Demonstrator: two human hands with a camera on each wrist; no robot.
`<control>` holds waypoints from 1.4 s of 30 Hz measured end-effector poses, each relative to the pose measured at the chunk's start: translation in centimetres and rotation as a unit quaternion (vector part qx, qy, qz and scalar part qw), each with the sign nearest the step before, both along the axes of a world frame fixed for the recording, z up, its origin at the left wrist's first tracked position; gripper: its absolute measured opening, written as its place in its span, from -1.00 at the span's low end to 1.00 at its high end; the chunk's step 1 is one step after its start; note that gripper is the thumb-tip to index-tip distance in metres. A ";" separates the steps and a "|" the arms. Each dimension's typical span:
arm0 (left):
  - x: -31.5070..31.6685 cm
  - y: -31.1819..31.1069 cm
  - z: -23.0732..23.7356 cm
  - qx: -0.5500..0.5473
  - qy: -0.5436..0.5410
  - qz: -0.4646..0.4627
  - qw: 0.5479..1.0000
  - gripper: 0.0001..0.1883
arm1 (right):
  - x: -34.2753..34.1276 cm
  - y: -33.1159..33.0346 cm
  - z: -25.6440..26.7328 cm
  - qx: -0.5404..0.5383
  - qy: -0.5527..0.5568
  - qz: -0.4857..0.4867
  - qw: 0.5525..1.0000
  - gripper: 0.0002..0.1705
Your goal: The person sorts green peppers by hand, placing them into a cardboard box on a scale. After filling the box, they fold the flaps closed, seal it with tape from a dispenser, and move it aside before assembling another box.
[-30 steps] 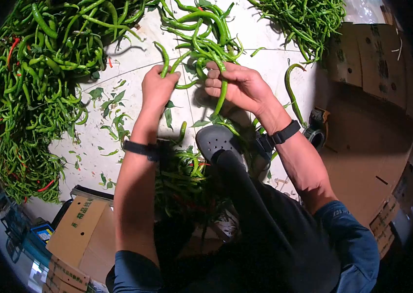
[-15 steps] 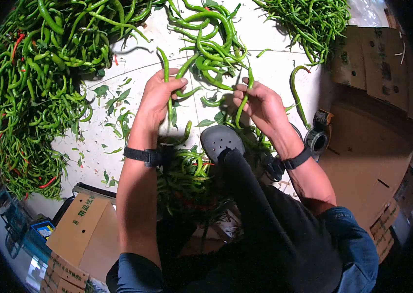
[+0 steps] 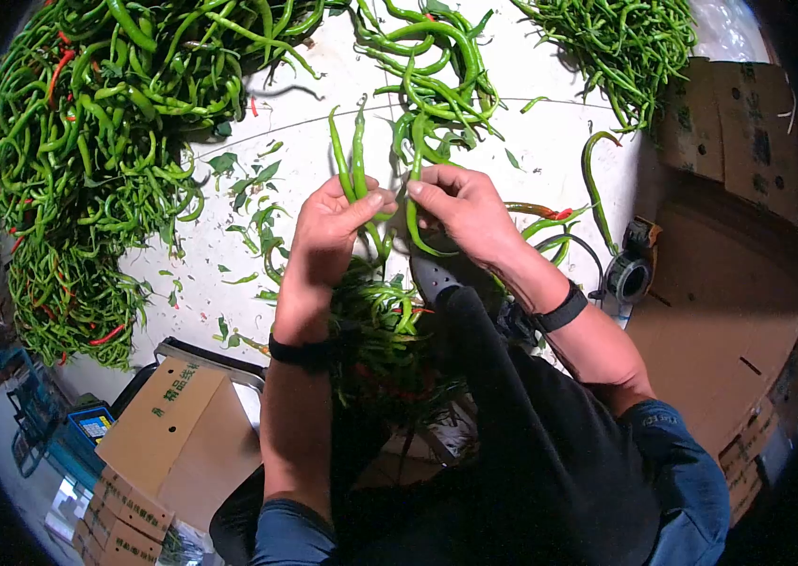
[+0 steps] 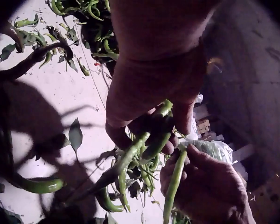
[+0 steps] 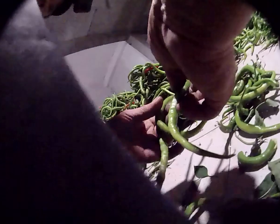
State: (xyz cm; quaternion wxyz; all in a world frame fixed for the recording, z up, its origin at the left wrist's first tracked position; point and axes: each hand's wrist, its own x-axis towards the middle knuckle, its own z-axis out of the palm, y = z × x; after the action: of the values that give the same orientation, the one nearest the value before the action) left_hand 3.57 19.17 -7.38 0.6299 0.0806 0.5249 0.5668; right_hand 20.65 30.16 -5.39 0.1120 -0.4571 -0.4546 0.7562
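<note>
My left hand [image 3: 328, 231] grips a few long green chili peppers [image 3: 358, 156], whose tips stick up past the thumb. Close beside it, my right hand [image 3: 465, 212] pinches one curved green chili pepper [image 3: 416, 156] between thumb and fingers. The right wrist view shows that held pepper [image 5: 174, 126] hanging in front of the left palm. In the left wrist view it [image 4: 175, 184] points down from the right fingertips, and the left hand's fingers are partly in shadow. Beyond the hands lies a loose group of larger chili peppers [image 3: 455, 99] on the pale floor.
A big heap of chili peppers [image 3: 87, 141] spreads along the left, another heap [image 3: 606, 57] at the far right. A bundle of peppers [image 3: 385, 330] sits by the dark shoe [image 3: 434, 276]. Cardboard [image 3: 701, 274] covers the right side; a box [image 3: 163, 415] stands at lower left.
My right hand, apart from the left half a second ago with a pepper, has come in beside it. The left hand's peppers now point more upright. The view has shifted slightly.
</note>
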 end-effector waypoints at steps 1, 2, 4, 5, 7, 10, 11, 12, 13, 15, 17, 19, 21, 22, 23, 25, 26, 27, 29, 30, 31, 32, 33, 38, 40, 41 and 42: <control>0.0 -0.2 -0.1 0.002 0.006 -0.012 1.000 -0.74 | -0.3 0.1 0.1 -0.004 0.005 0.011 1.000 -0.73; -0.1 -0.4 -0.1 0.003 0.012 -0.024 1.000 -0.74 | -0.6 0.2 0.3 -0.009 0.010 0.022 1.000 -0.77; 0.3 -0.5 0.6 0.006 0.009 -0.019 1.000 -0.68 | -1.0 0.3 0.2 -0.026 0.036 0.018 0.999 -0.82; 0.6 -0.5 0.9 0.012 0.000 -0.017 1.000 -0.66 | -1.2 0.3 0.1 -0.046 0.054 0.008 0.997 -0.81; 1.3 -0.7 1.1 0.019 -0.008 -0.015 1.000 -0.64 | -1.2 0.2 0.1 -0.065 0.072 -0.001 0.995 -0.80; 2.1 -1.3 1.1 0.008 0.011 0.018 1.000 -0.61 | -1.3 -0.1 0.5 -0.084 0.097 -0.001 0.992 -0.83; 2.5 -1.6 1.1 -0.012 0.007 0.032 0.999 -0.60 | -1.1 -0.3 0.6 -0.098 0.105 0.006 0.990 -0.83; 2.9 -1.8 1.3 -0.033 0.002 0.046 0.998 -0.59 | -0.9 -0.5 0.7 -0.113 0.113 0.013 0.987 -0.84; 3.0 -2.1 1.6 -0.029 0.006 0.049 0.998 -0.59 | -0.6 -0.5 0.3 -0.123 0.111 0.036 0.986 -0.86; 3.3 -2.8 2.3 -0.024 0.003 0.068 0.997 -0.56 | -0.2 -0.6 0.2 -0.115 0.137 0.050 0.983 -0.87; 3.7 -2.8 3.2 -0.019 0.019 0.080 0.996 -0.60 | -0.2 -0.9 0.3 -0.098 0.151 0.062 0.982 -0.88; 3.9 -2.6 3.7 -0.006 0.044 0.098 0.994 -0.65 | -0.3 -1.1 -0.2 -0.105 0.147 0.048 0.982 -0.87; 3.6 -2.3 4.7 -0.002 0.057 0.097 0.994 -0.65 | -0.6 -1.1 -0.5 -0.118 0.137 0.029 0.983 -0.78; 3.5 -2.2 5.0 0.000 0.070 0.093 0.993 -0.66 | -0.7 -1.0 -0.4 -0.118 0.138 0.029 0.983 -0.78; 3.4 -2.3 4.9 0.000 0.071 0.093 0.993 -0.66 | -0.8 -0.8 0.0 -0.144 0.141 0.022 0.979 -0.72; 3.2 -2.5 4.7 0.024 0.065 0.081 0.994 -0.67 | -1.2 -0.7 0.6 -0.170 0.142 0.012 0.975 -0.65; 3.3 -2.4 4.7 0.023 0.064 0.080 0.994 -0.67 | -1.5 -0.7 0.7 -0.173 0.136 0.028 0.975 -0.57; 3.3 -2.1 4.9 0.023 0.064 0.076 0.995 -0.60 | -1.8 -0.8 0.8 -0.175 0.129 0.044 0.975 -0.50; 3.5 -1.7 4.6 0.024 0.062 0.072 0.995 -0.53 | -2.1 -0.8 0.9 -0.157 0.144 0.048 0.976 -0.46; 3.7 -1.7 4.1 0.018 0.084 0.084 0.993 -0.54 | -2.2 -0.8 1.0 -0.141 0.159 0.052 0.976 -0.42; 3.9 -1.8 3.8 0.010 0.105 0.096 0.990 -0.55 | -2.3 -0.7 1.4 -0.093 0.106 0.085 0.986 -0.43; 4.1 -2.1 3.6 0.005 0.102 0.094 0.990 -0.55 | -2.4 -0.7 1.7 -0.098 0.103 0.082 0.986 -0.43; 4.2 -2.2 3.5 -0.018 0.116 0.108 0.987 -0.56 | -2.5 -0.7 2.0 -0.075 0.095 0.096 0.988 -0.45; 4.3 -2.5 2.8 0.000 0.106 0.150 0.983 -0.60 | -2.4 -1.0 1.3 -0.073 0.135 0.091 0.984 -0.44; 4.1 -2.8 2.4 0.002 0.090 0.153 0.984 -0.64 | -2.5 -1.2 1.0 -0.061 0.132 0.079 0.986 -0.41; 4.0 -3.0 2.3 0.005 0.074 0.157 0.985 -0.67 | -2.6 -1.3 0.9 -0.048 0.128 0.067 0.988 -0.37; 3.8 -3.1 2.4 0.004 0.075 0.157 0.985 -0.67 | -2.6 -1.3 1.2 -0.049 0.128 0.066 0.988 -0.37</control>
State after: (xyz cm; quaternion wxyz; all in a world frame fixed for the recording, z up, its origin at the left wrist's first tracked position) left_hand 7.41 16.10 -5.00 0.4920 0.0418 0.5747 0.6526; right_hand 18.03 28.87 -4.23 0.0962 -0.3301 -0.4280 0.8358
